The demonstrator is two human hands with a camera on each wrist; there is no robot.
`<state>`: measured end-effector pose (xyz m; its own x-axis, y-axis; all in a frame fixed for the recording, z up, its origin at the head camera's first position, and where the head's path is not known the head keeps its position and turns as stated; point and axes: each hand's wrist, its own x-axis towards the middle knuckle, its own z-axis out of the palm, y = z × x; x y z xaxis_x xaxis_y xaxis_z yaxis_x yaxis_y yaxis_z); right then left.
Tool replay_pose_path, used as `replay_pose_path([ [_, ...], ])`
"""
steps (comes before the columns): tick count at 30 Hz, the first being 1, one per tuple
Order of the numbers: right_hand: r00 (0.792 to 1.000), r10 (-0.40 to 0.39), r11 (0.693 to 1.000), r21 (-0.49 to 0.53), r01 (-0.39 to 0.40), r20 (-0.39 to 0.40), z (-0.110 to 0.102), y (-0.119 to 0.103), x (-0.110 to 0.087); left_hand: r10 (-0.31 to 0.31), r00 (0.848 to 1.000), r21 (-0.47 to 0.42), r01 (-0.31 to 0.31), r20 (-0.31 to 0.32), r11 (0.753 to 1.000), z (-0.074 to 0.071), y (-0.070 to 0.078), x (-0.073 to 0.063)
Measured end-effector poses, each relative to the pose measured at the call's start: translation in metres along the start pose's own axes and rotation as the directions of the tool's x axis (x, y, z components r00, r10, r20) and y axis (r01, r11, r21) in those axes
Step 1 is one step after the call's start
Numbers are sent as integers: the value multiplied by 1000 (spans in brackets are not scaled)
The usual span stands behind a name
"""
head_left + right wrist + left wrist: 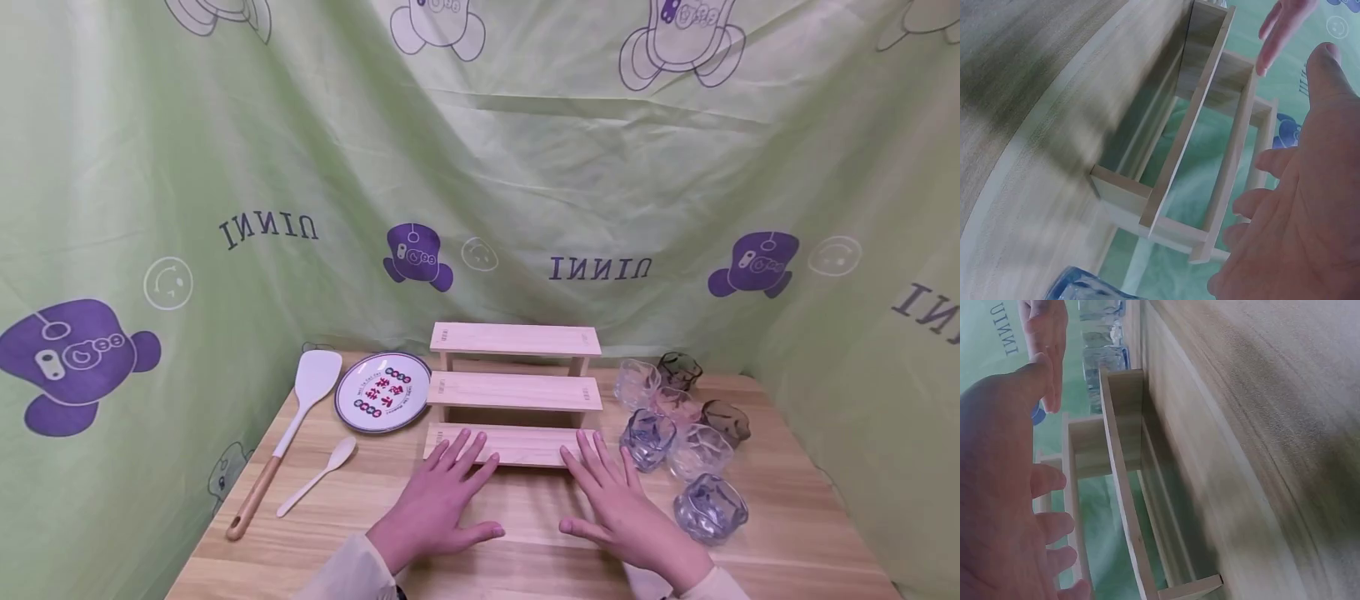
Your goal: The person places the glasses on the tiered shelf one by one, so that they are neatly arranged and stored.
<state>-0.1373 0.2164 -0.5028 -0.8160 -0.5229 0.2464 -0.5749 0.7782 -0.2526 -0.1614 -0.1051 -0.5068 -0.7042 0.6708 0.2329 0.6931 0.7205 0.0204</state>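
A three-tier wooden rack (516,392) stands at the middle back of the table. Before its lowest step, my left hand (438,504) is spread flat, palm down, and its fingertips overlap the step's left part in the head view. My right hand (626,517) is spread the same way at the step's right end. Nothing is held in either hand. Both wrist views show the fingers straight beside the rack (1124,481), with the open space under its steps visible. Close to the right hand are several wavy glass cups, including a bluish one (710,508) and a clear one (700,452).
On the left lie a white spatula (317,379) with a wooden handle, a small white spoon (318,477) and a round plate (352,408) with red lettering. Dark cups (725,422) stand at the back right. A green printed curtain (495,167) surrounds the wooden table (510,508).
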Motion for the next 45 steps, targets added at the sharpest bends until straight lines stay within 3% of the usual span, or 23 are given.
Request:
replay_pose_path([
  [3,1000,1,1000,3,-1,-2,0,0,0,-58,998,-27,57,-13,998,2,-1,0],
  [5,1000,-2,1000,22,2,-25,0,0,1,-139,988,-82,133,-73,988,3,-4,0],
  [7,997,-9,998,54,13,-80,0,1,2,-258,952,-180,228,-162,957,5,-9,0],
  [9,988,-16,994,103,32,-152,-1,3,4,-391,886,-314,308,-249,898,7,-16,0],
  [12,964,-8,983,174,56,-264,-3,8,7,-578,767,-510,392,-279,766,13,-31,-2],
  [15,940,38,964,258,55,-340,-5,15,8,-709,681,-687,429,-182,587,21,-44,-4],
  [17,925,82,942,332,50,-372,-8,21,8,-757,648,-782,430,-80,451,26,-50,-5],
  [20,905,156,888,457,46,-395,-14,29,5,-783,618,-871,421,72,252,33,-56,-4],
  [22,893,210,843,537,41,-398,-20,34,1,-782,607,-900,410,145,151,35,-57,-3],
  [24,877,262,797,602,40,-404,-26,40,-5,-775,603,-910,404,190,91,37,-56,-2],
  [27,839,332,748,662,45,-432,-38,52,-17,-771,597,-914,402,220,50,37,-56,0],
  [30,773,421,746,666,1,-474,-46,65,-35,-768,594,-913,406,239,29,37,-57,1],
  [33,690,543,748,650,-137,-479,-48,75,-53,-761,591,-914,405,267,-6,36,-59,1],
  [35,636,615,730,641,-236,-466,-46,81,-64,-757,590,-915,403,281,-25,35,-61,2],
  [37,602,671,704,625,-337,-432,-42,85,-74,-756,585,-914,403,294,-43,34,-62,2],
  [40,594,733,640,631,-439,-330,-35,89,-88,-753,585,-915,401,303,-57,34,-62,1],
  [44,620,774,520,687,-508,-128,-27,88,-103,-749,589,-916,395,305,-62,35,-61,2],
  [45,628,771,511,695,-506,-110,-25,88,-105,-749,589,-917,394,302,-60,35,-60,3],
])
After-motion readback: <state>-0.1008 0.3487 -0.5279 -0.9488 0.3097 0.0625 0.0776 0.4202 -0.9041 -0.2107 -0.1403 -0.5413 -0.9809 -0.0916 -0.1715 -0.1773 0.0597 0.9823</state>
